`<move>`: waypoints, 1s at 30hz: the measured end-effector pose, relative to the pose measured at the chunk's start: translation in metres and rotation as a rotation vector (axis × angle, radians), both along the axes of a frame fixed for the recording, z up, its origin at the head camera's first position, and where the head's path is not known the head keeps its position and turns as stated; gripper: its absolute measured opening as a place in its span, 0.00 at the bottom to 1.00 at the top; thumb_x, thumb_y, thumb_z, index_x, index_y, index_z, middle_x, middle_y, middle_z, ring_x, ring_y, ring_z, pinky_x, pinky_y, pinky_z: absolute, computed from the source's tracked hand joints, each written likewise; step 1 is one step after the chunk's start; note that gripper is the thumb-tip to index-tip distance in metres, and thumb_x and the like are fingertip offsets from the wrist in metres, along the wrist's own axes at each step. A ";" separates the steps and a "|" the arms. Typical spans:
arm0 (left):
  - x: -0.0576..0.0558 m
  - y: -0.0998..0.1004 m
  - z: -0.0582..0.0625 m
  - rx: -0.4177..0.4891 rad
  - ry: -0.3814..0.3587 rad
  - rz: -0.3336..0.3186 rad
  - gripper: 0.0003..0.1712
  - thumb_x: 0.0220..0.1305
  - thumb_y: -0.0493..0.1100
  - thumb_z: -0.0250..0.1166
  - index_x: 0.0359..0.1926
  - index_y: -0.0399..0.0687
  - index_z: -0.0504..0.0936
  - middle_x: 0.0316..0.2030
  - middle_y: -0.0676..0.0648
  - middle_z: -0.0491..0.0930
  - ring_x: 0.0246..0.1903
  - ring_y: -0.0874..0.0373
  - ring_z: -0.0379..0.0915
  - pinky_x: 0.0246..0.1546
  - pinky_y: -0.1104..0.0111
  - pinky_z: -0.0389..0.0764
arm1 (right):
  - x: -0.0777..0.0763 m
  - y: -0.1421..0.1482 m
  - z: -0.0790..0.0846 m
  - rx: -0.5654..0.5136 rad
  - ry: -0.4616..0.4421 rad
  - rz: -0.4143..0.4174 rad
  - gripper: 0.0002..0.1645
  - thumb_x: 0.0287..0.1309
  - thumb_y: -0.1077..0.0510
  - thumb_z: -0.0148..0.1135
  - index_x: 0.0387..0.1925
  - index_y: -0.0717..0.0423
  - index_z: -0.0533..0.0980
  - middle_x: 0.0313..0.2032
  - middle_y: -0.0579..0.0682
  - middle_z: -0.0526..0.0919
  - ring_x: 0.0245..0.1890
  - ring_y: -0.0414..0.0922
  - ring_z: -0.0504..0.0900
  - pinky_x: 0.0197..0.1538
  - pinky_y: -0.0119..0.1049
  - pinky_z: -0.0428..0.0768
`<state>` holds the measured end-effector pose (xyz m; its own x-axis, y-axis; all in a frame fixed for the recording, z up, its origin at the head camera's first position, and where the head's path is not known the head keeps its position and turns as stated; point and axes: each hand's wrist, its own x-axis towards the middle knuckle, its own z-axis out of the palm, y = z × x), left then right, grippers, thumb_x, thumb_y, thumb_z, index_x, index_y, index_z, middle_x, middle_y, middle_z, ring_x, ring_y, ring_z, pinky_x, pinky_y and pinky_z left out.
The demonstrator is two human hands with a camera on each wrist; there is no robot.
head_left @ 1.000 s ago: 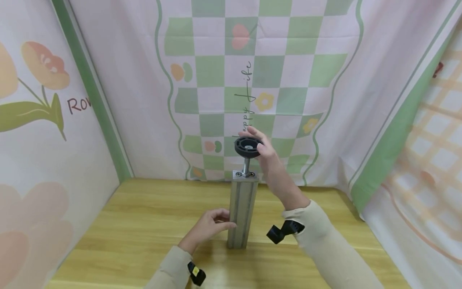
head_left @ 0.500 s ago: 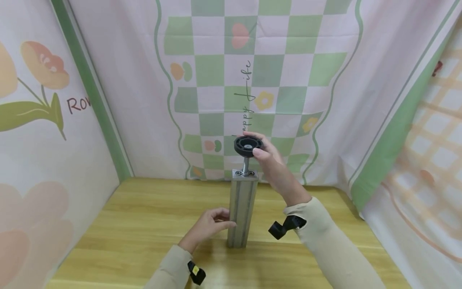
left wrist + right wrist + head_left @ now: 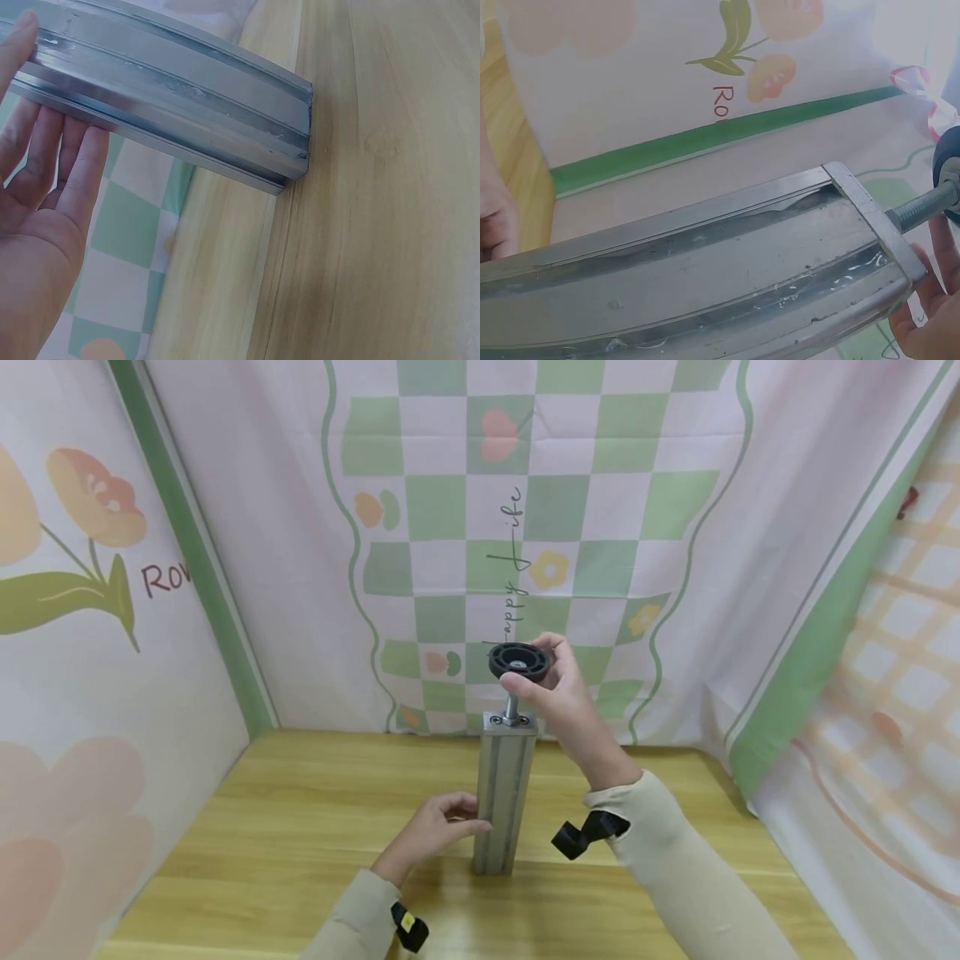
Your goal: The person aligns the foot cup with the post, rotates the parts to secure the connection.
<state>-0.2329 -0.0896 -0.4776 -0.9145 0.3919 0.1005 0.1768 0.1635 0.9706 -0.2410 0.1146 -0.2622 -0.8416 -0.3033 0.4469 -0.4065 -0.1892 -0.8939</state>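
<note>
An aluminium extrusion profile (image 3: 504,802) stands upright on the wooden table. Its top end plate (image 3: 877,221) carries a threaded stud (image 3: 512,706) with a nut at its base. At the stud's upper end sits a black round leveling foot (image 3: 519,663), hollow side up. My right hand (image 3: 567,697) pinches the foot's rim, thumb at the front and fingers at the right and back. Low on the profile, my left hand (image 3: 435,828) holds it from the left, thumb on the near side. The left wrist view shows that hand's fingers (image 3: 79,161) along one side of the profile (image 3: 180,90).
The wooden table (image 3: 337,777) spreads around the profile. A checkered curtain (image 3: 435,510) hangs right behind, with printed cloth walls to the left (image 3: 82,693) and right (image 3: 885,710). A black wrist camera (image 3: 588,833) is strapped on the right sleeve.
My right thumb has swept from the foot's right side round to its front, and the fingers have drawn back from behind it to the right. Left hand and profile have stayed put.
</note>
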 end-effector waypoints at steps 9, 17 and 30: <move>0.002 0.001 0.001 0.004 -0.004 0.008 0.19 0.61 0.51 0.74 0.49 0.49 0.84 0.43 0.51 0.82 0.45 0.54 0.79 0.47 0.65 0.82 | 0.001 0.002 -0.002 0.094 0.085 0.036 0.42 0.66 0.44 0.56 0.74 0.50 0.50 0.65 0.57 0.64 0.66 0.51 0.66 0.69 0.46 0.63; 0.001 0.001 0.001 0.006 -0.003 0.014 0.20 0.60 0.50 0.75 0.49 0.48 0.84 0.43 0.51 0.83 0.45 0.54 0.79 0.47 0.66 0.82 | -0.007 0.006 -0.005 0.081 0.122 0.161 0.44 0.69 0.43 0.41 0.79 0.57 0.47 0.71 0.64 0.61 0.68 0.56 0.63 0.72 0.57 0.48; 0.000 0.002 0.000 0.015 -0.006 0.000 0.18 0.61 0.50 0.74 0.49 0.48 0.84 0.43 0.50 0.83 0.45 0.54 0.79 0.48 0.66 0.82 | -0.010 0.010 -0.005 0.086 0.089 0.098 0.33 0.67 0.49 0.54 0.68 0.58 0.60 0.61 0.60 0.69 0.59 0.51 0.71 0.63 0.39 0.68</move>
